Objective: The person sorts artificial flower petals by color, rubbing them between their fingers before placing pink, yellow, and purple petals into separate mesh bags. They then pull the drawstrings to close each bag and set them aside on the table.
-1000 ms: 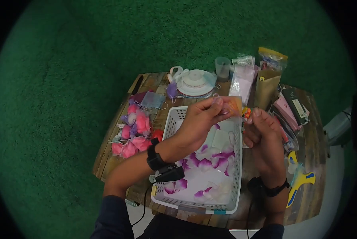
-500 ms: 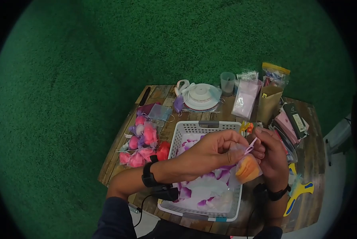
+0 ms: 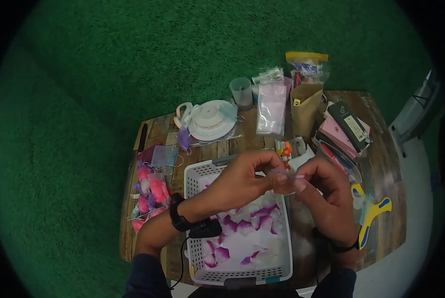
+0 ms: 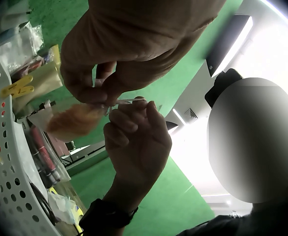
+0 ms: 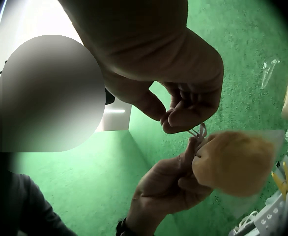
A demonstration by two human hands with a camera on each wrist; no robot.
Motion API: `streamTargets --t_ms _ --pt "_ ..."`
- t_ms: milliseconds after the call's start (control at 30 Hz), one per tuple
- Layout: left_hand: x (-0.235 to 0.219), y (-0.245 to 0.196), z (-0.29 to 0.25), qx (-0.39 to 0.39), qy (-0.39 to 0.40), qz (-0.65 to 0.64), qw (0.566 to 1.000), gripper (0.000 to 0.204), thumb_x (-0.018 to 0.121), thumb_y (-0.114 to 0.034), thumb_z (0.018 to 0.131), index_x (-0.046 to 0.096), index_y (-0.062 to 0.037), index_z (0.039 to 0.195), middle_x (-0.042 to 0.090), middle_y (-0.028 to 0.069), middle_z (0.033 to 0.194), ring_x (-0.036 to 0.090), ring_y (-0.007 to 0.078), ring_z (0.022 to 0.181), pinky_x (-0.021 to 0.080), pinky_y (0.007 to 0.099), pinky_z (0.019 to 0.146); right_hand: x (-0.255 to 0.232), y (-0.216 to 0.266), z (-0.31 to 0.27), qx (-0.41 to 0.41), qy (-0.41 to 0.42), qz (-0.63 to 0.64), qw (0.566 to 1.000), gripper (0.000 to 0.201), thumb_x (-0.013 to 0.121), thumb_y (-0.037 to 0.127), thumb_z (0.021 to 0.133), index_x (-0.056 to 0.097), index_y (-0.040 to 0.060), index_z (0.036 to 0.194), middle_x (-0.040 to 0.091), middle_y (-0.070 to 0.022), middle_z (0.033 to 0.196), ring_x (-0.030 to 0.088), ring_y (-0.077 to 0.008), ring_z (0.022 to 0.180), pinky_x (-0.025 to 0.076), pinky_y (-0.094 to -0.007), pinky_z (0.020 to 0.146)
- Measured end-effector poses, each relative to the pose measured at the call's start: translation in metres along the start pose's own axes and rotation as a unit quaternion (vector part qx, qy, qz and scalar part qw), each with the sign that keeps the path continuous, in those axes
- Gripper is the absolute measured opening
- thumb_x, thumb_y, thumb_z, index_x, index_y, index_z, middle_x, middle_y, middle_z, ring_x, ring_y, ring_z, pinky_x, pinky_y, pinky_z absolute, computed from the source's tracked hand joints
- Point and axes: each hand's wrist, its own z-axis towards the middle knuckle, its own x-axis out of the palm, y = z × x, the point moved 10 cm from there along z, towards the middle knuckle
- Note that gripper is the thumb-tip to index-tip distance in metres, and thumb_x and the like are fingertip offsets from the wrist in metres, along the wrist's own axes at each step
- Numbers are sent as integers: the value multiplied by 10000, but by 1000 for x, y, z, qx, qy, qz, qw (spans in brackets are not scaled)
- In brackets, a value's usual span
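Over the basket's far right corner, my left hand pinches the gathered neck of a small sheer drawstring pouch. Orange, petal-like filling bulges inside the pouch in the right wrist view. Close beside it, my right hand pinches the thin pale drawstring between thumb and fingertips. The string stretches between both hands in the left wrist view, and the pouch hangs out to the left there. From the head view the fingers hide most of the orange filling. Purple and white petals lie in the white basket below.
Pink-filled pouches lie left of the basket. Behind stand a ribbon spool, a plastic cup, a packet of clear bags and a brown paper bag. Pink boxes and a yellow-blue handled tool are at right.
My right hand has come to the pouch's string. The orange pouch hung visibly below the hands half a second ago; now it is turned mostly out of sight. The head view has shifted.
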Motion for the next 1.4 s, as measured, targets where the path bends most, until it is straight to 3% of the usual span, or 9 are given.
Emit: streamTargets --t_ms 167,367,433,767,967,1167,1267,1367,1400 --pt "-17 13 22 -2 -15 -86 996 134 629 -137 969 589 -15 1010 623 15 914 578 66 801 483 231 722 -13 -5 6 -11 -20 40 999 101 614 56 938 571 2 1012 607 8 879 516 -23 751 417 -186 674" --pt "-12 12 45 -3 14 -21 1000 163 642 -159 963 579 -16 1012 631 14 902 582 65 779 485 220 671 -39 -11 16 54 -85 201 974 136 603 37 923 558 22 1050 570 31 871 485 -11 738 400 -183 674" --pt "-9 9 48 -10 21 10 1000 172 649 -162 959 575 -16 1010 628 8 895 576 60 769 482 215 656 -39 -15 22 85 -22 271 959 142 579 60 906 560 24 1042 555 38 839 471 -17 694 370 -185 629" --pt "-21 3 33 -45 -63 98 992 145 578 -149 997 533 -20 1047 594 -3 828 546 38 671 470 203 577 -20 -21 32 100 -41 315 943 234 571 105 843 566 -2 1051 520 16 764 423 -53 605 318 -205 541" --pt "-27 -21 29 100 -125 -141 977 162 552 -188 1015 540 -29 1040 630 27 877 581 73 734 504 234 669 10 4 12 -2 53 169 984 146 575 58 931 578 -4 1063 560 7 862 492 -32 769 404 -195 690" --pt "-4 -55 -31 160 -50 -323 932 218 566 -273 1007 547 -58 1037 571 -16 854 537 53 732 449 201 636 74 -6 -22 75 186 138 970 158 587 117 927 594 -3 1028 586 -39 772 522 -90 641 433 -241 616" --pt "24 -68 -95 109 29 -262 958 197 563 -233 1011 553 -36 1017 576 -4 854 560 58 785 465 211 668 74 -24 -45 129 190 225 947 212 585 138 895 600 -43 1004 650 -99 873 585 -142 685 477 -284 645" --pt "23 -67 -146 189 -10 5 982 181 608 -156 964 591 21 932 589 11 773 494 52 723 435 252 649 60 -17 -65 117 110 137 977 241 578 145 892 606 -67 1004 650 -105 883 600 -151 687 495 -292 650" --pt "23 -63 -164 191 -3 -4 982 181 608 -156 964 591 21 932 589 11 773 494 52 723 435 252 649 76 -10 -69 146 182 182 955 260 572 146 897 617 -75 1028 653 -108 892 615 -151 697 510 -282 661"
